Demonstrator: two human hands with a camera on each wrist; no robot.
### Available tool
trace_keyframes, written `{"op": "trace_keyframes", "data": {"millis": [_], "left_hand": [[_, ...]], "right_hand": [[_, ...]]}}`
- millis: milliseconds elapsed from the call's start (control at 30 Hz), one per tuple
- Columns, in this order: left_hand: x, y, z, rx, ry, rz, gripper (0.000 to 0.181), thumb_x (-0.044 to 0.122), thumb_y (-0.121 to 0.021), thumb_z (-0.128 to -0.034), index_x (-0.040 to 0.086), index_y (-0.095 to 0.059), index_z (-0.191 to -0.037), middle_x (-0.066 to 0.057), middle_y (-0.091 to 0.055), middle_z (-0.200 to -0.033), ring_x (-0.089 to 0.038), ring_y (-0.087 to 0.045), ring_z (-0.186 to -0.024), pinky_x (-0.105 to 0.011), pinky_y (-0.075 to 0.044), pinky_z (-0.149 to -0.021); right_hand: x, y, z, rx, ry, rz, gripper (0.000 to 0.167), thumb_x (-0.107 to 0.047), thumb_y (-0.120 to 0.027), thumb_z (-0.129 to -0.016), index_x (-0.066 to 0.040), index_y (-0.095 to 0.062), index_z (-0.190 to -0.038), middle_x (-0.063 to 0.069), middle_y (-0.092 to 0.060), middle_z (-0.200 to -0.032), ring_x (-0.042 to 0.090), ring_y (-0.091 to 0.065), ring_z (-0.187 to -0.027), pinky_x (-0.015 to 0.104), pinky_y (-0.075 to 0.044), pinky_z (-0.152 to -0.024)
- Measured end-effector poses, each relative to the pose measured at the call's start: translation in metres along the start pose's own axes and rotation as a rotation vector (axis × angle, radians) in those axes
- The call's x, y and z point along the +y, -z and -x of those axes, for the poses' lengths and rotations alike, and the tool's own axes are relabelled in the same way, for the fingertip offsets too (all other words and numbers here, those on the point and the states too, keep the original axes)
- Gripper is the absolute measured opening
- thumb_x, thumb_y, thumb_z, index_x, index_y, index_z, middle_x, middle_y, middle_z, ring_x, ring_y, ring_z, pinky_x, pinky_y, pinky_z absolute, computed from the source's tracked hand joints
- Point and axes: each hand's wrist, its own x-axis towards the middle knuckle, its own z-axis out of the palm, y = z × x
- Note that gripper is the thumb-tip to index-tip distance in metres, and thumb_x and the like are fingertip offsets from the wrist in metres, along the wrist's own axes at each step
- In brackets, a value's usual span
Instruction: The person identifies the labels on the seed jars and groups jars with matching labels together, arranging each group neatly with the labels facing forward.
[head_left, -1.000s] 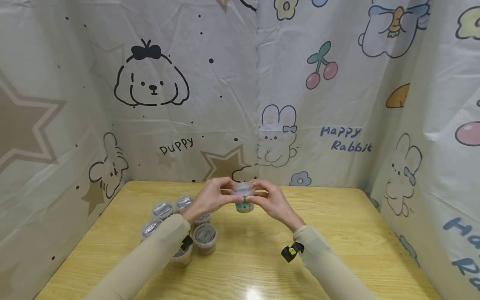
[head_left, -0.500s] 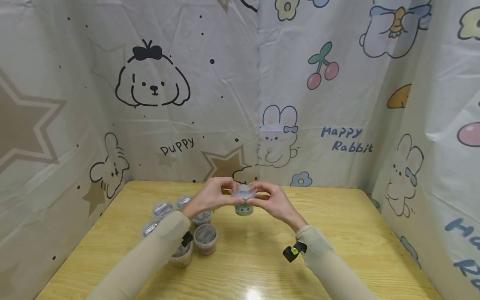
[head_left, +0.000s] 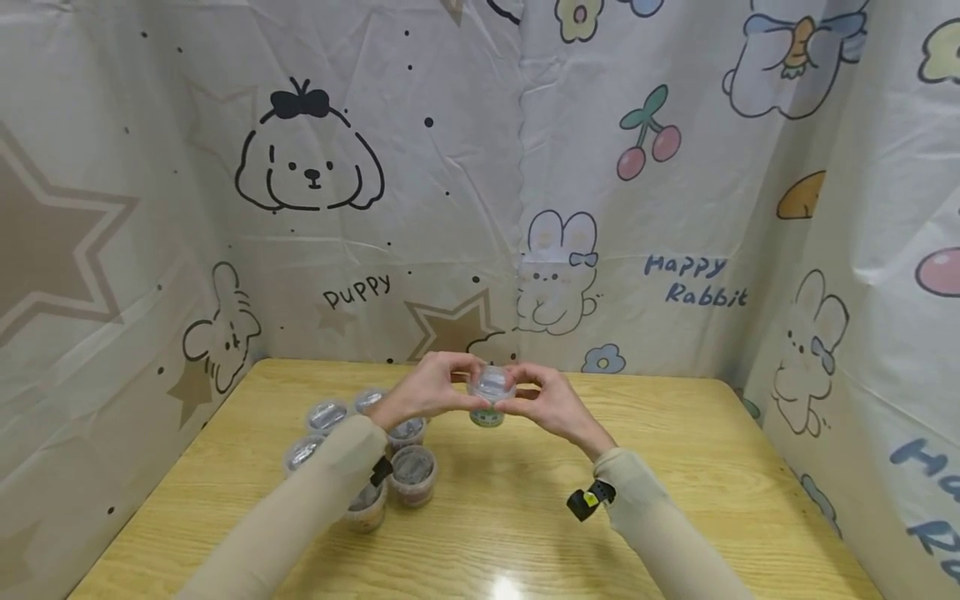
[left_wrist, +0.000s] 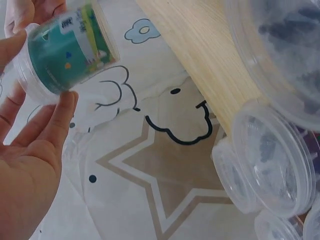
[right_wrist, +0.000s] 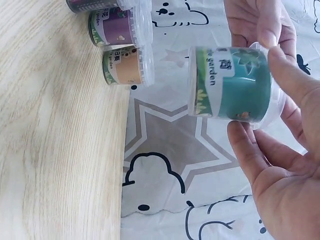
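Both hands hold one small clear plastic tub (head_left: 487,415) with a transparent lid (head_left: 492,382), raised above the table near its far edge. In the right wrist view the tub's label (right_wrist: 240,82) is green, with a plant picture and the word "garden". My left hand (head_left: 427,390) pinches the lid's rim from the left, thumb on the near side and fingers behind. From the right side, my right hand (head_left: 553,404) pinches the same rim in a matching way. The left wrist view shows fingertips (left_wrist: 65,102) against the tub's side, close to the lid.
Several similar lidded tubs (head_left: 412,471) stand grouped on the left of the wooden table (head_left: 600,517), partly behind the left forearm. Their labels differ in colour, such as a purple one (right_wrist: 112,27) and an orange one (right_wrist: 125,66). A printed cloth (head_left: 450,167) surrounds the table.
The tub has tilted slightly, so its lid faces the head camera more. Both hands keep hold of the rim and have barely shifted. The head view has moved a little.
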Motion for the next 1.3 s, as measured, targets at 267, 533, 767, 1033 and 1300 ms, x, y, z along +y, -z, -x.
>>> {"op": "trace_keyframes", "data": {"millis": [267, 533, 767, 1033, 1300], "left_hand": [[0.002, -0.006, -0.004, 0.015, 0.024, -0.009, 0.031, 0.02, -0.087, -0.0744, 0.01, -0.058, -0.078, -0.01, -0.065, -0.125, -0.025, -0.064, -0.113, -0.041, -0.053, -0.097], [0.002, -0.01, -0.009, -0.023, 0.063, -0.065, 0.028, 0.023, -0.084, -0.0789, 0.014, -0.058, -0.083, -0.004, -0.068, -0.112, -0.024, -0.067, -0.107, -0.039, -0.057, -0.087], [0.001, -0.012, -0.011, 0.006, 0.076, -0.117, 0.025, 0.025, -0.084, -0.0781, 0.017, -0.06, -0.081, 0.004, -0.068, -0.091, -0.022, -0.067, -0.106, -0.043, -0.054, -0.095], [-0.002, -0.02, -0.007, 0.018, 0.07, -0.114, 0.026, 0.023, -0.083, -0.0782, 0.016, -0.058, -0.075, 0.006, -0.066, -0.081, -0.02, -0.068, -0.104, -0.04, -0.054, -0.095], [0.002, -0.028, -0.014, 0.001, 0.078, -0.121, 0.026, 0.02, -0.083, -0.0786, 0.015, -0.058, -0.074, 0.002, -0.069, -0.087, -0.022, -0.068, -0.103, -0.041, -0.056, -0.092]], "right_hand": [[0.001, 0.002, 0.002, 0.025, -0.012, 0.055, 0.026, -0.02, -0.084, -0.078, -0.011, -0.062, -0.09, 0.009, -0.06, -0.133, 0.03, -0.058, -0.122, 0.045, -0.052, -0.098], [0.004, 0.002, 0.004, 0.06, -0.053, 0.123, 0.027, -0.023, -0.083, -0.08, -0.013, -0.059, -0.084, 0.011, -0.059, -0.134, 0.031, -0.058, -0.12, 0.04, -0.054, -0.095], [0.007, 0.002, 0.001, 0.068, -0.026, 0.122, 0.024, -0.023, -0.083, -0.08, -0.013, -0.062, -0.084, 0.014, -0.059, -0.136, 0.033, -0.057, -0.124, 0.044, -0.053, -0.096], [0.01, 0.001, 0.004, 0.038, 0.019, 0.148, 0.021, -0.018, -0.082, -0.08, -0.011, -0.063, -0.087, 0.023, -0.05, -0.143, 0.04, -0.052, -0.129, 0.048, -0.051, -0.098], [0.017, 0.005, 0.008, 0.056, -0.014, 0.146, 0.025, -0.021, -0.083, -0.079, -0.01, -0.061, -0.085, 0.019, -0.053, -0.142, 0.039, -0.057, -0.123, 0.043, -0.055, -0.093]]}}
